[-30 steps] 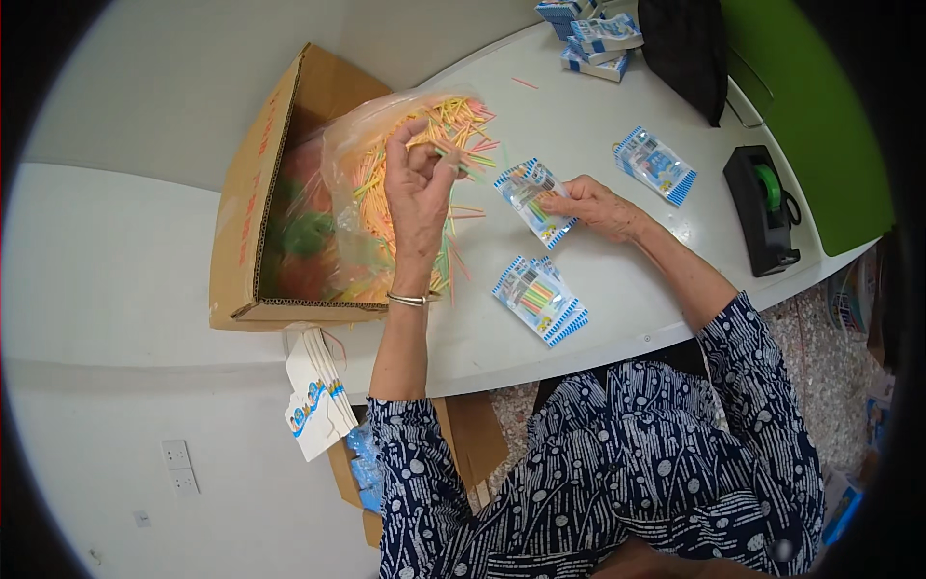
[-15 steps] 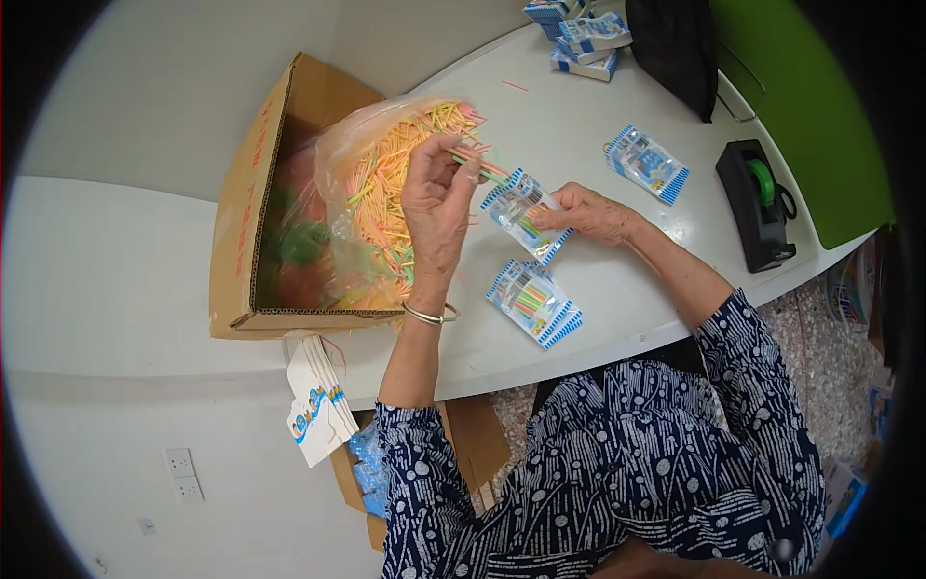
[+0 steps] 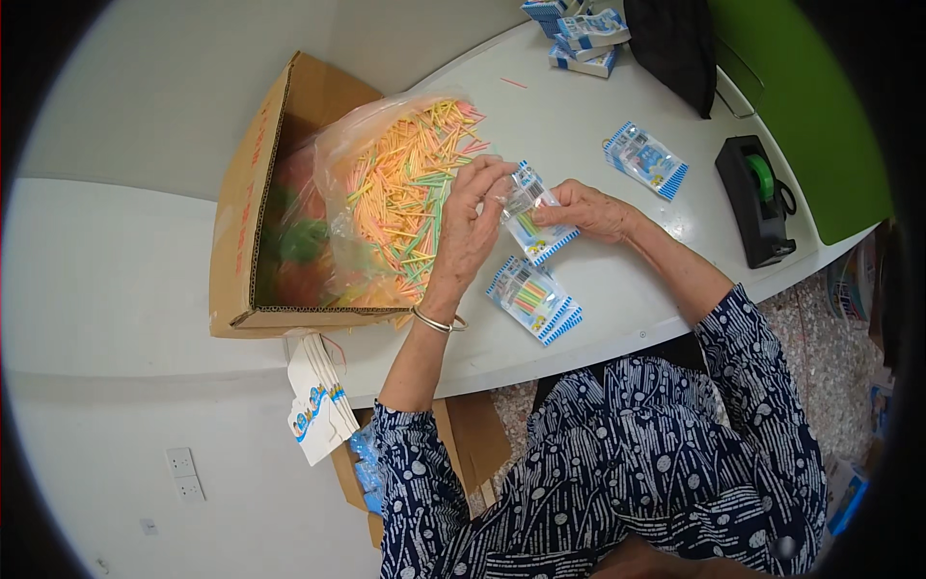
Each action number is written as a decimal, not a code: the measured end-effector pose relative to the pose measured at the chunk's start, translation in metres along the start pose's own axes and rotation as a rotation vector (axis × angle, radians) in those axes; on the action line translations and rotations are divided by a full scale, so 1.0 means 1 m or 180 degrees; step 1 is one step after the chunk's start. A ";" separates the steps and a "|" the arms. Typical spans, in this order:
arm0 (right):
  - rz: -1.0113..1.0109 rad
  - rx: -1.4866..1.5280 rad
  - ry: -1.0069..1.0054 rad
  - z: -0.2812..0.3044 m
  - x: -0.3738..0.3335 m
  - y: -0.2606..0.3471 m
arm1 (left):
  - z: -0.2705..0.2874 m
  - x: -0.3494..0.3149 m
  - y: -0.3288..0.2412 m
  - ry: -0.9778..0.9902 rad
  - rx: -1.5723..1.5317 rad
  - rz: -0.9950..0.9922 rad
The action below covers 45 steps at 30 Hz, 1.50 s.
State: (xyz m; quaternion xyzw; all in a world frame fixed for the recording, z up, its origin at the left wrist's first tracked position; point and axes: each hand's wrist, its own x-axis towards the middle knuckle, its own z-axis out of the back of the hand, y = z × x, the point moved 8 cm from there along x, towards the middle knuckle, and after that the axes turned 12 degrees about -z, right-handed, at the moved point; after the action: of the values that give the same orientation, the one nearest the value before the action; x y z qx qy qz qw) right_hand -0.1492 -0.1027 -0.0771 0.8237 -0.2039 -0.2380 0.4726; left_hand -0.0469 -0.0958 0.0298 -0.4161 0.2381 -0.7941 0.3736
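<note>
Between my hands is a small clear packet (image 3: 529, 230) with blue-striped ends and several thin pastel sticks inside. My right hand (image 3: 596, 214) grips its right side, thumb on top. My left hand (image 3: 471, 227), with a bangle at its wrist, is closed at the packet's upper left edge; its fingers hide whether sticks are still in them. Loose pink, yellow, orange and green sticks (image 3: 391, 203) lie heaped on a clear plastic bag (image 3: 333, 159) left of that hand. Below the held packet rests a small stack of filled packets (image 3: 533, 301).
The bag spills from a cardboard box (image 3: 241, 207) on its side. At right are another packet (image 3: 646, 159) and a black tape dispenser (image 3: 750, 217). Small boxes (image 3: 584, 60) and a black bag (image 3: 670, 48) stand at the back. White folded cards (image 3: 318, 410) hang by the table's left edge.
My left hand has moved right and slightly down, bringing its sticks to the packet's upper end; they no longer show between its fingers. The packet has tilted slightly in my nearly still right hand.
</note>
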 end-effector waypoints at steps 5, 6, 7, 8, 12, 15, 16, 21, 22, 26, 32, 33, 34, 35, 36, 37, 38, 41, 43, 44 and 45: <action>0.0139 -0.0002 -0.0011 -0.001 -0.001 0.003 | -0.014 -0.007 0.008 0.0086 -0.0816 0.0706; 0.0138 -0.0001 -0.0017 -0.001 -0.002 0.005 | -0.014 -0.005 0.005 -0.0053 -0.0886 0.0627; 0.0160 -0.0141 -0.0088 -0.001 -0.004 0.007 | -0.012 -0.004 0.003 -0.0192 -0.0955 0.0549; 0.0181 -0.0282 -0.0159 0.000 -0.004 0.009 | -0.012 -0.004 0.003 -0.0191 -0.0960 0.0549; 0.0127 -0.0348 -0.0213 0.001 -0.004 0.006 | -0.016 -0.005 0.006 0.0044 -0.0760 0.0572; 0.0106 -0.0374 -0.0242 0.001 -0.003 0.004 | -0.018 -0.007 0.007 0.0138 -0.0601 0.0566; 0.0048 -0.0449 -0.0234 0.001 -0.004 0.003 | -0.018 -0.008 0.008 0.0136 -0.0603 0.0616; -0.0186 -0.1006 -0.0403 -0.010 -0.009 0.009 | -0.010 -0.022 0.011 -0.0038 -0.0765 0.0567; -0.0193 -0.1097 -0.0331 -0.010 -0.008 0.006 | -0.009 -0.025 0.011 -0.0128 -0.0872 0.0578; -0.0276 -0.1307 -0.0174 -0.017 -0.010 0.007 | -0.009 -0.035 0.009 -0.0131 -0.0980 0.0700; 0.0889 -0.3681 -0.3210 0.060 -0.073 0.083 | -0.002 -0.092 0.013 0.0270 -0.0687 0.1086; 0.1006 -0.4283 -0.3815 0.077 -0.084 0.081 | -0.004 -0.100 0.016 0.0268 -0.0689 0.1081; 0.1019 -0.4292 -0.3812 0.083 -0.087 0.076 | -0.003 -0.102 0.013 0.0490 0.0149 0.0764; 0.0474 -0.4498 -0.4099 0.097 -0.090 0.067 | -0.001 -0.103 0.010 0.0704 0.0990 0.0439; -0.0113 -0.4686 -0.4384 0.110 -0.096 0.059 | 0.003 -0.098 0.011 0.0644 0.1122 0.0270; -0.0108 -0.4695 -0.4375 0.114 -0.094 0.055 | 0.009 -0.094 0.019 0.0634 0.1123 0.0276; -0.0088 -0.4734 -0.4469 0.117 -0.092 0.052 | 0.021 -0.083 0.021 0.0575 0.1784 -0.0004; 0.0136 -0.4660 -0.4585 0.125 -0.097 0.046 | 0.041 -0.048 0.037 0.0870 0.3223 -0.0121; 0.0440 -0.4525 -0.4555 0.124 -0.096 0.050 | 0.054 -0.037 0.058 0.1113 0.3529 -0.0016; 0.0503 -0.4453 -0.4481 0.124 -0.096 0.051 | 0.059 -0.037 0.072 0.1370 0.3809 0.0097; 0.0572 -0.4372 -0.4394 0.122 -0.092 0.051 | 0.066 -0.038 0.082 0.1362 0.3833 0.0109</action>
State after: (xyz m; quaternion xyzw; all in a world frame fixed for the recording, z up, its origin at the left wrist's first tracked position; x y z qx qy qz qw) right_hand -0.3007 -0.1581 -0.0682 0.0301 -0.3147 -0.6979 0.6426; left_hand 0.0554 -0.1195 -0.0094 0.0384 -0.1739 -0.8483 0.4988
